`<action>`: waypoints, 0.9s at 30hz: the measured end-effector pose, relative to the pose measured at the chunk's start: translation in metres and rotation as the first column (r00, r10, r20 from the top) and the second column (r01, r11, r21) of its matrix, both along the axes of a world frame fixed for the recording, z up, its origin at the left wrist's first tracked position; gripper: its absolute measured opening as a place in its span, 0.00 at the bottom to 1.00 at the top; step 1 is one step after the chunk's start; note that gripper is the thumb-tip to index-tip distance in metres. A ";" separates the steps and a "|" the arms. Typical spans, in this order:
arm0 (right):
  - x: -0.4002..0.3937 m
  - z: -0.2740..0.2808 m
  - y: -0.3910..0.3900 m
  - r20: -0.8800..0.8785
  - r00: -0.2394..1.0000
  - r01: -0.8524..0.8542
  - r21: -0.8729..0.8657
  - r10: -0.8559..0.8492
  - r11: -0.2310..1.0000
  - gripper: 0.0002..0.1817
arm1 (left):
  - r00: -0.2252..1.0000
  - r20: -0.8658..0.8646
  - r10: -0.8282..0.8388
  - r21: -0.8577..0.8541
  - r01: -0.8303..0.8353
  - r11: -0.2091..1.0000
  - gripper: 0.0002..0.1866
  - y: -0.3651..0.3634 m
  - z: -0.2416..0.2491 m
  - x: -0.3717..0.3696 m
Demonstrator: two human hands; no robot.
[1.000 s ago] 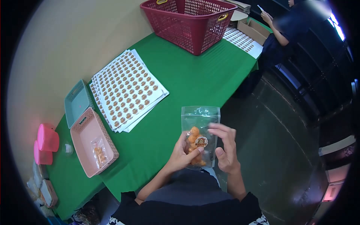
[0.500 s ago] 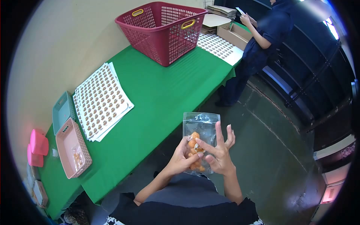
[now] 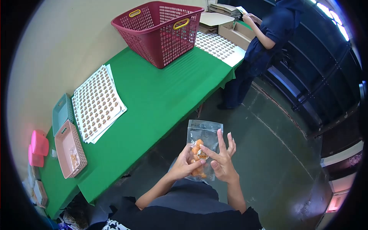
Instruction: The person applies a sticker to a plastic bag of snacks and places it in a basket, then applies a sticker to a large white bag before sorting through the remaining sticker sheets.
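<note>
In front of my body is a clear zip-top pouch [image 3: 206, 133] with orange-brown snack pieces [image 3: 196, 147] inside. My left hand [image 3: 180, 167] grips the pouch by its left side, thumb across the front. A small round printed sticker [image 3: 202, 154] sits on the pouch front. My right hand [image 3: 225, 165] is at the pouch's right side with its fingers spread; the index fingertip touches the pouch at the sticker's upper edge. The thumb of that hand is off the sticker.
On the green-covered table [image 3: 153, 103] lie sticker sheets [image 3: 97, 105], a pink tray [image 3: 69, 151] holding a small packet, a teal tray [image 3: 62, 115] and pink scoops [image 3: 39, 143]. A maroon basket [image 3: 157, 42] stands farther back. Beyond it, a person [image 3: 264, 46] holds a paper.
My right thumb has lifted away from the sticker, which now shows more fully. The view has shifted slightly, and the pouch remains in my left hand.
</note>
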State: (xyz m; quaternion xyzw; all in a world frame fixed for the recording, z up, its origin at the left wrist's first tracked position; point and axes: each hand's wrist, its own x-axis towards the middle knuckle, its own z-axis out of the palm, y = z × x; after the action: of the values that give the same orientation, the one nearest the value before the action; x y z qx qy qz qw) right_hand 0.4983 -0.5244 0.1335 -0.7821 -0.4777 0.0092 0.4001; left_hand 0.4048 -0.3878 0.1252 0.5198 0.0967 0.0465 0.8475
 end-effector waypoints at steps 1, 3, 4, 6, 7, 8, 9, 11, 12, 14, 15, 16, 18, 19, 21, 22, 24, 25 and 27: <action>0.001 -0.001 -0.003 0.005 1.000 0.003 0.000 -0.003 1.000 0.28 | 1.000 0.005 -0.003 0.000 0.003 1.000 0.25 -0.002 -0.001 0.003; 0.004 -0.003 -0.008 -0.035 0.999 0.028 0.007 -0.027 1.000 0.28 | 1.000 0.019 -0.007 -0.009 0.007 1.000 0.25 -0.007 -0.002 0.010; 0.005 -0.002 -0.011 -0.032 0.999 0.027 0.007 -0.027 1.000 0.28 | 1.000 0.023 -0.006 -0.009 0.007 1.000 0.25 -0.009 -0.002 0.013; 0.007 -0.001 -0.017 -0.035 0.997 0.065 0.008 -0.065 0.998 0.28 | 0.998 0.064 -0.011 0.041 0.008 0.999 0.24 -0.013 -0.002 0.020; 0.007 0.000 -0.021 -0.033 0.997 0.065 0.005 -0.064 0.998 0.28 | 0.998 0.067 -0.010 0.037 0.007 0.999 0.24 -0.015 -0.002 0.023; 0.008 0.000 -0.023 -0.031 0.997 0.071 0.016 -0.070 0.997 0.28 | 0.999 0.039 -0.028 0.024 0.027 0.999 0.24 -0.015 -0.002 0.026; 0.007 0.000 -0.026 -0.033 0.997 0.077 0.026 -0.076 0.997 0.28 | 0.999 0.009 -0.047 0.008 0.047 0.999 0.24 -0.017 -0.002 0.028; 0.007 -0.004 -0.030 -0.030 0.996 0.079 0.017 -0.079 0.997 0.27 | 0.998 0.022 -0.054 0.003 0.054 0.999 0.24 -0.019 -0.002 0.033; 0.008 -0.005 -0.032 -0.026 0.997 0.080 0.014 -0.079 0.997 0.27 | 0.998 0.037 -0.060 0.002 0.060 0.998 0.25 -0.020 -0.001 0.036; 0.009 -0.009 -0.034 -0.025 0.995 0.097 0.018 -0.096 0.995 0.28 | 0.998 0.050 -0.050 0.028 0.049 0.998 0.25 -0.023 -0.002 0.041; 0.010 -0.011 -0.033 -0.026 0.993 0.117 0.019 -0.116 0.993 0.28 | 0.997 0.060 -0.043 0.051 0.040 0.998 0.25 -0.023 -0.003 0.042; 0.011 -0.011 -0.031 -0.028 0.993 0.116 0.026 -0.115 0.993 0.28 | 0.997 0.059 -0.042 0.058 0.039 0.998 0.25 -0.024 -0.002 0.044; 0.013 -0.013 -0.026 -0.077 0.978 0.203 0.099 -0.196 0.974 0.28 | 0.998 0.055 -0.042 0.077 0.038 0.996 0.26 -0.024 -0.002 0.047; 0.015 -0.013 -0.026 -0.083 0.975 0.213 0.102 -0.205 0.972 0.28 | 0.997 0.049 -0.052 0.080 0.048 0.996 0.26 -0.023 -0.004 0.049; 0.018 -0.013 -0.028 -0.036 0.979 0.201 0.063 -0.199 0.978 0.27 | 0.997 0.027 -0.070 0.077 0.068 0.995 0.26 -0.022 -0.008 0.052; 0.018 -0.014 -0.029 -0.039 0.977 0.214 0.062 -0.212 0.975 0.27 | 0.996 0.025 -0.083 0.077 0.081 0.994 0.26 -0.020 -0.008 0.055; 0.020 -0.013 -0.028 0.023 0.992 0.125 -0.010 -0.124 0.992 0.27 | 0.994 0.048 -0.098 0.089 0.094 0.992 0.27 -0.016 -0.006 0.060; 0.022 -0.014 -0.028 0.018 0.991 0.134 -0.007 -0.134 0.991 0.27 | 0.992 0.047 -0.115 0.109 0.109 0.988 0.27 -0.014 -0.005 0.062; 0.032 -0.013 -0.024 0.003 0.987 0.159 0.001 -0.159 0.987 0.27 | 0.991 0.028 -0.132 0.097 0.129 0.987 0.27 -0.010 -0.006 0.066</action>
State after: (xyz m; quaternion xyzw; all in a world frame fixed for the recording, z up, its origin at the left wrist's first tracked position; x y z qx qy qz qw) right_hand 0.5299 -0.5481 0.1207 -0.8176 -0.4146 -0.0240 0.3989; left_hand 0.4713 -0.3980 0.1191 0.5638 0.0456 0.0045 0.8246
